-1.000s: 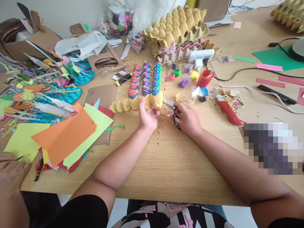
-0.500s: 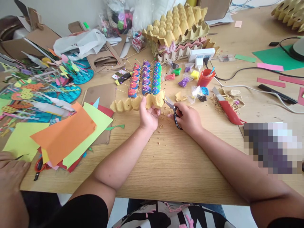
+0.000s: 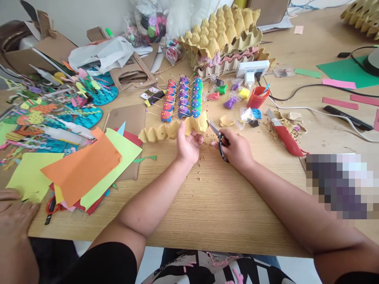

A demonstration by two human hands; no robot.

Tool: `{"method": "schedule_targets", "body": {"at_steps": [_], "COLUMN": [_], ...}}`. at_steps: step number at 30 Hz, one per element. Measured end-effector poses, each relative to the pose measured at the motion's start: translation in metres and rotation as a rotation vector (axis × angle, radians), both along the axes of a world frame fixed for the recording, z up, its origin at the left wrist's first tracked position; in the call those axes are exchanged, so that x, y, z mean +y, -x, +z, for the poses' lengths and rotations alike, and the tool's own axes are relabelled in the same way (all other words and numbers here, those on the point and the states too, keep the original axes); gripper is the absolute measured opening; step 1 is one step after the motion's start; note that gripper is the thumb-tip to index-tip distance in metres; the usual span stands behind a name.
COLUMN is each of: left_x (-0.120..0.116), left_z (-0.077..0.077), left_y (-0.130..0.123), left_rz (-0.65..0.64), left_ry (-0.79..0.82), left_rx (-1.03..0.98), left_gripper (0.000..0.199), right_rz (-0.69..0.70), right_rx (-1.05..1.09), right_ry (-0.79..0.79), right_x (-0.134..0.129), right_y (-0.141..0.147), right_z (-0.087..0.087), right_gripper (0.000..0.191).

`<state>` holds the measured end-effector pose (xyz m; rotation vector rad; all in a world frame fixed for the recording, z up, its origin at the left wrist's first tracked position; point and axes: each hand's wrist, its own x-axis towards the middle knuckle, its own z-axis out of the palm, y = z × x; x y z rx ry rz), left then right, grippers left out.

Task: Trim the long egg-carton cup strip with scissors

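Observation:
My left hand is closed around a strip of yellow egg carton, thumb on the near side, with the strip stretching out to the left. In my right hand is a pair of black-handled scissors, blades pointing up and left at the carton's right end. Whether the blades touch the carton I cannot tell. Small carton scraps lie on the table below. Just beyond the strip stand three painted carton caterpillars, one red and blue, one purple, one blue and green, with pins stuck in them.
A red-handled knife lies among shavings at right, near a red cup and a white power strip. Egg trays are stacked behind. Coloured paper covers the left, where another person's hand rests.
The view has shifted slightly, moving everything a little to the right. Both hands keep their hold, and the carton strip's right end looks slightly raised.

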<state>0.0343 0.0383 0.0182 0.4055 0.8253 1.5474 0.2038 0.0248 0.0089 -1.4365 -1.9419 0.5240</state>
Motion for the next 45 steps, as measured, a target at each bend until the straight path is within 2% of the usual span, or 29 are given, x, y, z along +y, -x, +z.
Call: {"method": "schedule_targets", "body": {"at_steps": [9, 18, 25, 29, 37, 45], "left_x": [-0.001, -0.007, -0.008, -0.008, -0.01, -0.006], "left_z": [-0.007, -0.002, -0.003, -0.001, -0.001, -0.004], "left_y": [0.001, -0.005, -0.006, -0.005, -0.005, -0.002], "left_rz": [-0.032, -0.103, -0.108, -0.129, -0.165, -0.126], "left_ry": [-0.058, -0.082, -0.11, -0.066, -0.073, -0.067], "left_rx": [0.028, 0.037, 0.075, 0.066, 0.048, 0.038], "left_gripper": [0.038, 0.032, 0.032, 0.032, 0.032, 0.033], "right_rz": [0.023, -0.028, 0.026, 0.059, -0.025, -0.039], "right_rx": [0.125, 0.177, 0.078, 0.026, -0.086, -0.14], "right_ry": [0.033, 0.057, -0.011, -0.065, -0.016, -0.077], "right_x": [-0.005, -0.003, -0.001, -0.001, -0.006, -0.009], "right_y": [0.004, 0.003, 0.001, 0.001, 0.001, 0.002], "right_z": [0.006, 0.005, 0.002, 0.004, 0.013, 0.016], "right_gripper": [0.043, 0.048, 0.049, 0.048, 0.044, 0.045]}}
